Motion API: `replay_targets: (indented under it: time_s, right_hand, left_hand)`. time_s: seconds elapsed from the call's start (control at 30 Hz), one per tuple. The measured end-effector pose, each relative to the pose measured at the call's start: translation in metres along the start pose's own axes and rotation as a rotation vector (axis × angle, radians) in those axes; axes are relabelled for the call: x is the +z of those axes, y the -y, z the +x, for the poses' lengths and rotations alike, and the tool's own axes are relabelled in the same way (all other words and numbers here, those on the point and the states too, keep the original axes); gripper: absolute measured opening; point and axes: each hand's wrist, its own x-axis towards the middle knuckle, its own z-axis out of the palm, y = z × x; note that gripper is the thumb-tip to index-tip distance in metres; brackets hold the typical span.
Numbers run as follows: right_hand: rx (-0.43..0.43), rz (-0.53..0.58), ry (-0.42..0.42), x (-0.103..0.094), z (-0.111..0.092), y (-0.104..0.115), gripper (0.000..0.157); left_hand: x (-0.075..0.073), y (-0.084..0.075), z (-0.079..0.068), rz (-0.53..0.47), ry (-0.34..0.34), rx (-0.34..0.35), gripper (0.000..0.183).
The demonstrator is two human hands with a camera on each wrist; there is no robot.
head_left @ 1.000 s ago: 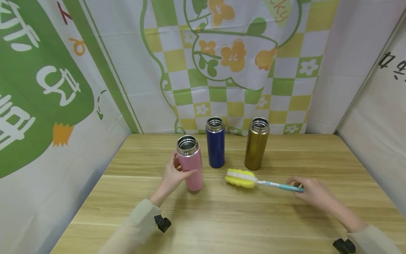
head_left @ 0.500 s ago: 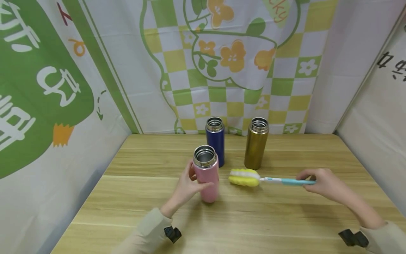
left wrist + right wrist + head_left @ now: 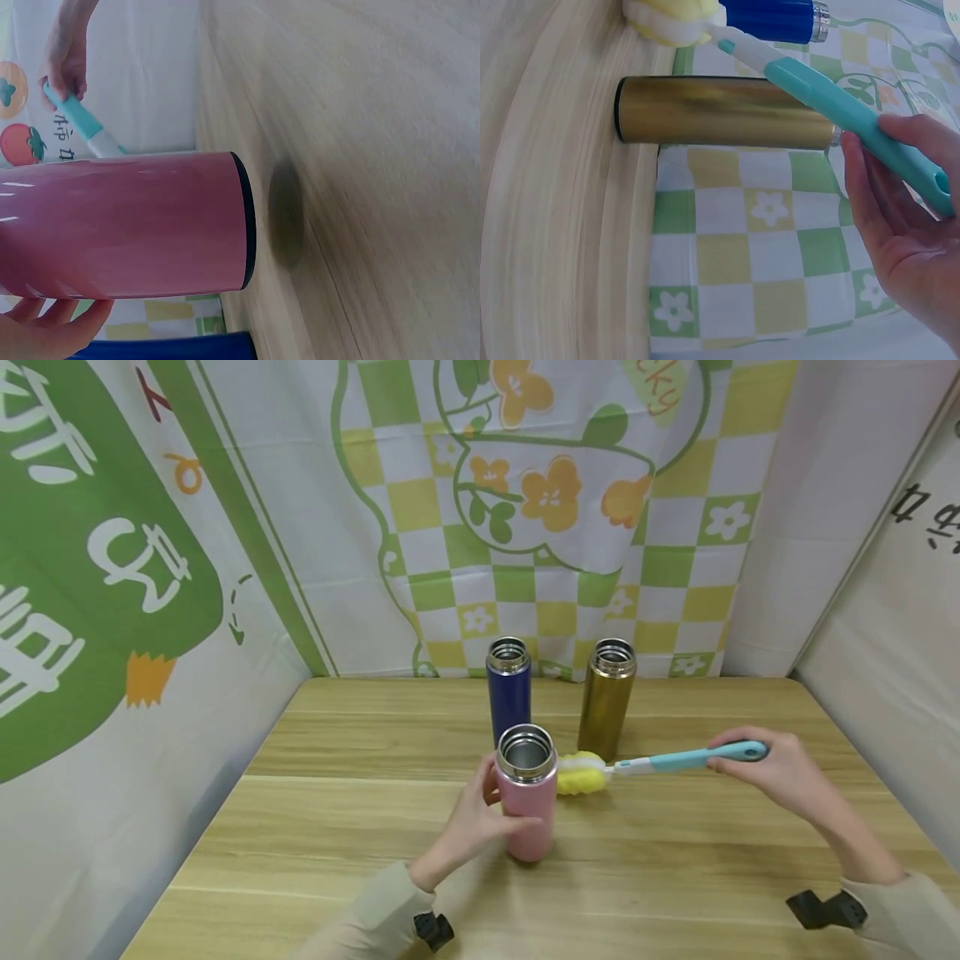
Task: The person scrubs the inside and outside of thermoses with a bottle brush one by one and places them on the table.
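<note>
My left hand (image 3: 476,818) grips a pink bottle (image 3: 527,814) with no lid, its steel mouth facing up. In the left wrist view the black base of the pink bottle (image 3: 127,225) hangs a little above the table, over its shadow. My right hand (image 3: 783,772) pinches the turquoise handle of a bottle brush (image 3: 678,761) near its end. Its yellow and white sponge head (image 3: 585,777) is lower than the handle and partly hidden behind the pink bottle. In the right wrist view the fingers and thumb close on the brush handle (image 3: 832,105).
A blue bottle (image 3: 509,697) and a gold bottle (image 3: 606,706), both without lids, stand upright toward the back of the wooden table (image 3: 360,735). The pink bottle partly covers the blue one. A printed cloth (image 3: 555,527) hangs behind the table's back edge.
My left hand has carried the pink bottle rightward and nearer to me, in front of the brush head. My right hand has moved right and raised the brush handle, so the brush now slants.
</note>
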Motion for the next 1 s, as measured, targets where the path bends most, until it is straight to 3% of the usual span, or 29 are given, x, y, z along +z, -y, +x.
replay_targets:
  time_s: [0.17,0.3,0.43,0.47,0.53,0.67,0.7,1.0]
  right_hand:
    - [0.021,0.181,-0.071,0.006,0.005,0.003,0.024]
    - [0.007,0.416,-0.135,0.015,0.012,0.006,0.023]
    - [-0.067,0.693,-0.146,0.026,0.022,0.005,0.023]
    - [-0.120,0.804,-0.122,0.032,0.031,-0.016,0.024]
    - [-0.169,0.882,-0.131,0.035,0.036,-0.014,0.023]
    - [-0.222,0.935,-0.198,0.035,0.043,-0.002,0.020]
    - [-0.204,0.892,-0.244,0.031,0.038,0.025,0.019]
    - [-0.307,1.136,-0.392,0.006,0.052,0.058,0.012]
  left_hand:
    - [0.008,-0.001,0.000,-0.019,0.039,-0.046,0.076]
    - [0.014,-0.003,0.001,-0.033,0.062,-0.074,0.075]
    - [0.018,-0.004,0.000,-0.049,0.080,-0.076,0.076]
    - [0.018,-0.004,0.000,-0.050,0.084,-0.072,0.076]
    - [0.020,-0.002,0.000,-0.052,0.093,-0.061,0.076]
    - [0.022,0.002,0.000,-0.052,0.102,-0.062,0.075]
    - [0.022,0.003,0.000,-0.054,0.104,-0.069,0.076]
    - [0.022,0.005,0.001,-0.057,0.109,-0.116,0.078]
